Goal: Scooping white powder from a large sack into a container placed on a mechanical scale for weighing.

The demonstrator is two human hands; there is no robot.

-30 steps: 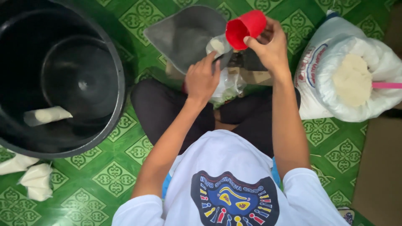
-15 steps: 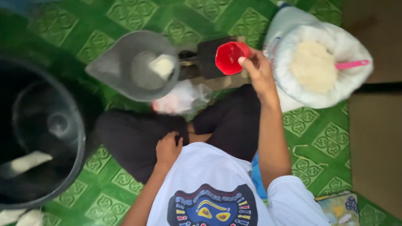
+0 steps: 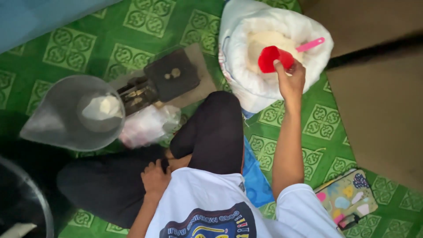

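My right hand (image 3: 291,81) holds a red plastic cup (image 3: 274,58) over the open white sack (image 3: 246,83) of pale powder at the upper right. A pink handle (image 3: 310,44) sticks out of the sack. My left hand (image 3: 155,178) rests on my dark trouser leg, holding nothing. A grey metal scoop pan (image 3: 66,128) with a small white heap in it sits on the weighing scale (image 3: 165,79) at the left of my knee. A clear plastic bag (image 3: 147,125) lies beside it.
A large black tub (image 3: 24,207) stands at the lower left. A green patterned mat (image 3: 79,48) covers the floor. A colourful pouch (image 3: 348,200) lies at the lower right, beside bare brown floor (image 3: 383,114).
My right hand carried the red cup from above the scale pan across to the sack. My left hand dropped from the plastic bag to my leg. The view swung right.
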